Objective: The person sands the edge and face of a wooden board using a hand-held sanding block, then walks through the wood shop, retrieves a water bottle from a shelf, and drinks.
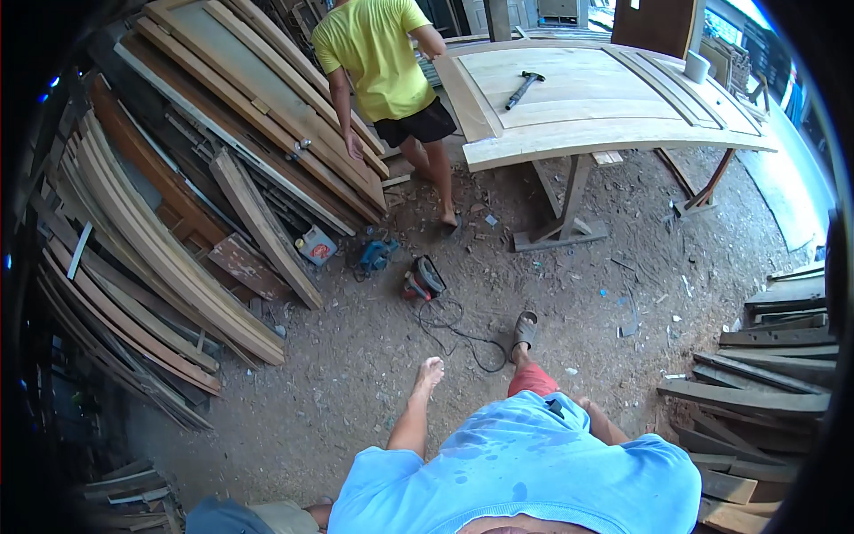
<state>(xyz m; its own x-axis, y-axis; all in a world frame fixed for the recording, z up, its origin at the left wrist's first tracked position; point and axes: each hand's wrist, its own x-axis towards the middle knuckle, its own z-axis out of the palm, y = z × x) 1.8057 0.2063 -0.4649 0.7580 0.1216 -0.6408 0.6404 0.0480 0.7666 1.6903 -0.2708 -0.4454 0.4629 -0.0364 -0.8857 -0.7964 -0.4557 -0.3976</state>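
My left hand (431, 372) hangs in front of me over the dirt floor, holding nothing, with its fingers loosely extended. Close to my right hip is my right hand (584, 406), mostly hidden by the blue shirt, so its fingers cannot be made out. Ahead of my left hand, a red and black power tool (423, 279) lies on the ground, its dark cord (458, 332) looping toward my sandalled foot. Beyond it sits a blue power tool (378, 255). A hammer (525, 90) rests on a wooden panel door (569, 82) across trestles, ahead and to the right.
A person in a yellow shirt (372, 58) stands by the door's left end. Wooden doors and boards (178, 240) lean along the left; stacked timber (756, 396) lines the right. A white jug (316, 246) stands near the boards. Part of another person (233, 516) shows lower left.
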